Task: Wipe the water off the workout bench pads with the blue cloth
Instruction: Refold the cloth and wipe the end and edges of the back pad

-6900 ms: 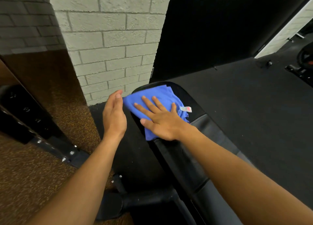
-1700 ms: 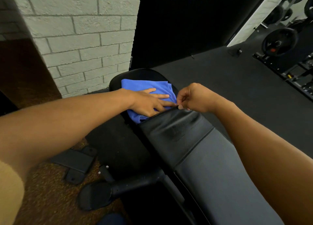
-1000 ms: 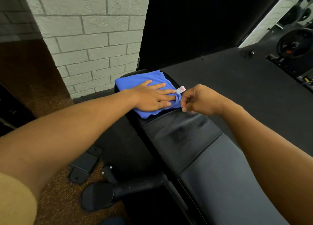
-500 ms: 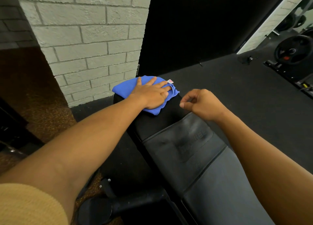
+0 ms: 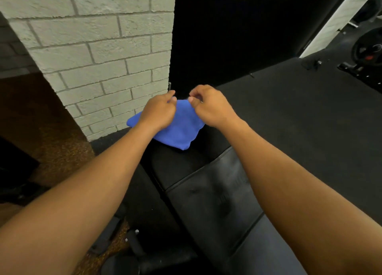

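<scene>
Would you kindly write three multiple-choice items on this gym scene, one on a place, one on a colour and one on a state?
1. Where does the cloth lie?
A. on the far end of the bench
B. on the floor
C. on the weight plate

2. What colour is the cloth?
A. red
B. blue
C. white

3. What are the hands doing?
A. both pinch the cloth's far edge
B. both lie flat on the pad
C. one hangs at the side

Answers: 1 A, it rests on the pad's far end near the brick wall; 2 B, it is plainly blue; 3 A, the left hand and right hand curl on the raised edge.
</scene>
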Demonstrator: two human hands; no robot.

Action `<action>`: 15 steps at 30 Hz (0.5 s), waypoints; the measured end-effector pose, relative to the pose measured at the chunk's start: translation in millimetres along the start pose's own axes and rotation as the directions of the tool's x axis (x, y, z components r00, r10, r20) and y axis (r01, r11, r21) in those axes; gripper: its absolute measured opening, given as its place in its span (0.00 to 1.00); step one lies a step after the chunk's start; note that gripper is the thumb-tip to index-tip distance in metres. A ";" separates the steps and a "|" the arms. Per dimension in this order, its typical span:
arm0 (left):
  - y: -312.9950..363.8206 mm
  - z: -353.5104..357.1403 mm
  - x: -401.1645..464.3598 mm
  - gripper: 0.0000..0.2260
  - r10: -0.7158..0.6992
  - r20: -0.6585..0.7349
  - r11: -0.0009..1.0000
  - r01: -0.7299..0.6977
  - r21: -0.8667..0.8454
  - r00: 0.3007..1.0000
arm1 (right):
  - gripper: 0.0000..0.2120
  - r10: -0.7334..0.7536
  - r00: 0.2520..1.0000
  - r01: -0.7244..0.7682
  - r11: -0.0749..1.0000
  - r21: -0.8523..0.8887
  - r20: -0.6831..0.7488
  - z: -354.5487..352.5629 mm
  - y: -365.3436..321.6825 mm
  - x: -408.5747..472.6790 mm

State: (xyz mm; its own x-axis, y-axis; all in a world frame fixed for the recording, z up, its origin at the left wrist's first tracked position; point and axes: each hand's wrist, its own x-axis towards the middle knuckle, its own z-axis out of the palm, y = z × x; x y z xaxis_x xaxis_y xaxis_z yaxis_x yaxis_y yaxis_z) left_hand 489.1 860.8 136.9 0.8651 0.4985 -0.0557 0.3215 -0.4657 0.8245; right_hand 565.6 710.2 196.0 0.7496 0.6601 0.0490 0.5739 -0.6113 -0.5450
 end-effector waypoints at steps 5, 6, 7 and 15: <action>12.0 -15.7 -0.8 0.16 -0.077 -0.291 0.956 -0.012 -0.293 0.954 | 0.24 -0.031 0.930 0.139 0.952 -0.274 0.366 62.9 -24.9 33.8; 9.9 -17.8 -0.1 0.18 -0.083 -0.329 0.958 -0.016 -0.288 0.941 | 0.26 -0.036 0.922 0.177 0.924 -0.339 0.385 70.7 -25.8 31.2; 8.4 -20.2 0.6 0.17 -0.094 -0.360 0.957 -0.017 -0.291 0.928 | 0.28 -0.034 0.924 0.184 0.913 -0.365 0.380 73.0 -25.7 30.8; -12.0 -21.7 10.0 0.16 -0.185 -0.281 0.941 0.087 -0.327 0.942 | 0.34 0.256 0.870 -0.266 0.963 -0.036 0.421 34.4 33.1 68.4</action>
State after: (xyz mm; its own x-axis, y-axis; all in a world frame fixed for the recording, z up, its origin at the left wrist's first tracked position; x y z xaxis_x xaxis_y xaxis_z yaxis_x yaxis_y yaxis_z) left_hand 485.5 887.3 138.6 0.6473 0.7608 -0.0466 0.2516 -0.1555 0.9553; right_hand 624.5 750.1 152.6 0.6606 0.6015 -0.4492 0.3651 -0.7803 -0.5078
